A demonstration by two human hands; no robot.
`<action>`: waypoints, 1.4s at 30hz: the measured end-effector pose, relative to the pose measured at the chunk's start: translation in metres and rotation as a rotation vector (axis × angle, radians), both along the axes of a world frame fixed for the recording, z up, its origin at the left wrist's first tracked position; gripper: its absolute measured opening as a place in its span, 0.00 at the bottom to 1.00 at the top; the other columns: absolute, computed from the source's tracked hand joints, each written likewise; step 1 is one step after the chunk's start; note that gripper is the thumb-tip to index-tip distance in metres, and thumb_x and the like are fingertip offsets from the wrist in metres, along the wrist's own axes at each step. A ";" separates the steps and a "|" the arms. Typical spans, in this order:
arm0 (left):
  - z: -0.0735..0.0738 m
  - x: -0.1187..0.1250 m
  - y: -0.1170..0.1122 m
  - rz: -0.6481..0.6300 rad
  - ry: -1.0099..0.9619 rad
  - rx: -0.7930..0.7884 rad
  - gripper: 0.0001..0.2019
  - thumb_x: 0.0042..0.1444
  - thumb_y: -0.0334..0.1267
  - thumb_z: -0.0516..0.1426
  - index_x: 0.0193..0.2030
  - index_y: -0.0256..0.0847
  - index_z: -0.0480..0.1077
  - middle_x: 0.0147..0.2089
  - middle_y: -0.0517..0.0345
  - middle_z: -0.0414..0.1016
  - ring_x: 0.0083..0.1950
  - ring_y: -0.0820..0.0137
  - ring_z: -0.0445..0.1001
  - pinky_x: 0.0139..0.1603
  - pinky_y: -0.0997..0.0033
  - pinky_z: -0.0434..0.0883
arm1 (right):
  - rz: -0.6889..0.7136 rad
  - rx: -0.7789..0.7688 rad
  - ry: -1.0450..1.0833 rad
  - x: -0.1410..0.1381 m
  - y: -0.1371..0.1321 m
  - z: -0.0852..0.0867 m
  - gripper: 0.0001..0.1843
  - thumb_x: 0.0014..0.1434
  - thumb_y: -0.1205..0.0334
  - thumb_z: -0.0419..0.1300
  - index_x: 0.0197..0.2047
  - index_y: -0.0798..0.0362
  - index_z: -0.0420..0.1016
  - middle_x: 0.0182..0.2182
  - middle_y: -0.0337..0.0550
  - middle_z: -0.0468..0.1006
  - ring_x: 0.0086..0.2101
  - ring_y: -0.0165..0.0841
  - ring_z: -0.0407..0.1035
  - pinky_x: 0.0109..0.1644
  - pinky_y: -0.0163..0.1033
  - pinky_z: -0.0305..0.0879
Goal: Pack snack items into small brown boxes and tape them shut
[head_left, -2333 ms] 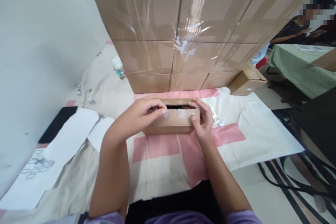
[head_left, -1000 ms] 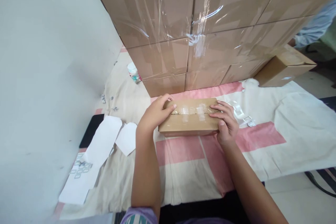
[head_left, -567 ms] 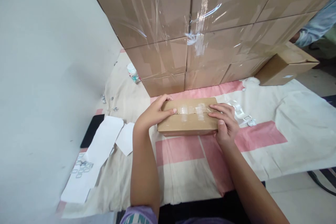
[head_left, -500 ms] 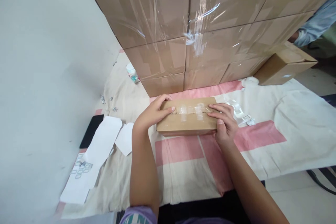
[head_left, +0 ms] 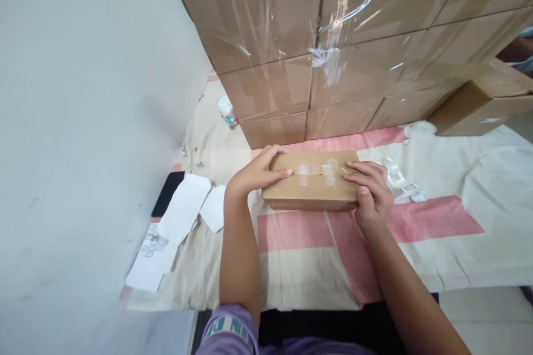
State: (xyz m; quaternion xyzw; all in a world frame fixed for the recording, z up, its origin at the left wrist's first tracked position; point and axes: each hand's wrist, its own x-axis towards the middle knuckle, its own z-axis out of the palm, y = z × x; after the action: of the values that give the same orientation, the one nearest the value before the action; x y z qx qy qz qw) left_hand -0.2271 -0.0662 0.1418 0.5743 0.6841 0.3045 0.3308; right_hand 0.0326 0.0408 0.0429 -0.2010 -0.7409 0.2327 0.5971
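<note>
A small brown cardboard box [head_left: 310,193] lies on the cloth-covered table in front of me. Two short strips of clear tape [head_left: 330,169] cross the seam on its top. My left hand [head_left: 257,173] grips the left end, thumb on the top face and fingers over the far edge, where their tips are hidden. At the right end, my right hand [head_left: 372,191] has its fingers laid on the top near the seam and its thumb at the near corner. Just beyond that hand is a white tape dispenser [head_left: 395,180], partly covered by it.
Behind the box rises a stack of large taped cartons [head_left: 275,86]. Another carton [head_left: 462,111] stands at the right, near a person's arm [head_left: 516,50] and a tape roll [head_left: 421,128]. Leftward are white paper [head_left: 185,205], a black flat object [head_left: 167,194], a small bottle [head_left: 227,111] and the wall [head_left: 83,122].
My view has swung left, so everything appears farther right in the picture. Both hands keep the same hold on the box. The other person's arm now shows less at the right edge.
</note>
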 end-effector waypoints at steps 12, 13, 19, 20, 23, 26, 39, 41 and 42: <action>-0.007 -0.002 0.002 0.019 0.025 0.031 0.20 0.61 0.51 0.58 0.57 0.47 0.67 0.63 0.53 0.66 0.66 0.57 0.64 0.69 0.59 0.63 | -0.040 0.050 0.066 -0.006 0.005 -0.006 0.19 0.69 0.49 0.54 0.45 0.46 0.85 0.49 0.51 0.82 0.53 0.53 0.73 0.59 0.63 0.63; -0.007 -0.001 0.002 0.019 0.016 0.034 0.21 0.61 0.52 0.58 0.57 0.48 0.67 0.64 0.53 0.66 0.67 0.58 0.64 0.69 0.58 0.63 | -0.047 0.029 0.065 -0.006 0.004 -0.006 0.19 0.69 0.48 0.53 0.47 0.46 0.84 0.50 0.50 0.82 0.53 0.53 0.73 0.59 0.63 0.63; -0.014 -0.005 0.002 -0.021 -0.010 0.101 0.19 0.62 0.51 0.58 0.56 0.48 0.67 0.64 0.53 0.66 0.67 0.61 0.64 0.70 0.59 0.61 | -0.041 -0.012 0.038 -0.004 0.001 -0.004 0.20 0.69 0.47 0.53 0.48 0.47 0.82 0.52 0.50 0.80 0.54 0.52 0.72 0.60 0.63 0.62; -0.015 -0.006 0.003 -0.023 -0.007 0.111 0.19 0.62 0.51 0.58 0.56 0.48 0.67 0.63 0.53 0.66 0.67 0.61 0.65 0.69 0.59 0.61 | -0.038 -0.016 0.032 -0.003 0.001 -0.004 0.19 0.69 0.47 0.53 0.48 0.47 0.82 0.53 0.50 0.80 0.54 0.51 0.72 0.60 0.63 0.62; -0.018 -0.007 0.004 -0.015 0.008 0.126 0.17 0.63 0.50 0.57 0.55 0.47 0.68 0.62 0.54 0.68 0.65 0.61 0.66 0.68 0.59 0.61 | -0.024 -0.029 0.023 0.000 0.002 -0.007 0.18 0.69 0.48 0.53 0.49 0.46 0.81 0.54 0.50 0.79 0.55 0.50 0.71 0.60 0.62 0.63; -0.018 -0.008 0.006 0.004 0.037 0.130 0.17 0.63 0.50 0.56 0.54 0.46 0.68 0.61 0.54 0.69 0.64 0.60 0.67 0.68 0.57 0.61 | -0.003 -0.032 0.013 -0.001 0.002 -0.008 0.17 0.69 0.49 0.54 0.50 0.47 0.79 0.56 0.51 0.78 0.56 0.50 0.70 0.61 0.62 0.63; -0.009 -0.004 0.001 0.054 0.104 0.034 0.24 0.61 0.60 0.55 0.55 0.47 0.71 0.61 0.54 0.72 0.62 0.56 0.70 0.67 0.55 0.65 | -0.272 -0.472 0.012 0.114 0.035 -0.009 0.12 0.67 0.53 0.52 0.35 0.51 0.69 0.20 0.33 0.65 0.20 0.28 0.58 0.26 0.36 0.56; -0.007 -0.002 0.000 0.066 0.125 0.000 0.25 0.61 0.61 0.54 0.56 0.48 0.71 0.63 0.54 0.71 0.64 0.55 0.69 0.67 0.54 0.65 | -0.394 -0.455 -0.140 0.147 0.051 -0.014 0.11 0.65 0.55 0.52 0.35 0.51 0.71 0.22 0.35 0.67 0.24 0.31 0.63 0.31 0.38 0.61; -0.007 -0.002 -0.001 0.076 0.128 -0.011 0.26 0.61 0.62 0.54 0.58 0.49 0.71 0.64 0.54 0.70 0.65 0.54 0.68 0.67 0.54 0.65 | -0.415 -0.447 -0.217 0.159 0.058 -0.017 0.11 0.63 0.56 0.53 0.36 0.51 0.73 0.25 0.38 0.70 0.27 0.33 0.66 0.34 0.40 0.64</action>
State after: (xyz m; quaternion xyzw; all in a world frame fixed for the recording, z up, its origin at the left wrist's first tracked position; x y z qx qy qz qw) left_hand -0.2287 -0.0669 0.1353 0.5643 0.7270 0.2755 0.2777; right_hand 0.1916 0.0986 0.0256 -0.4974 -0.6740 0.2402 0.4905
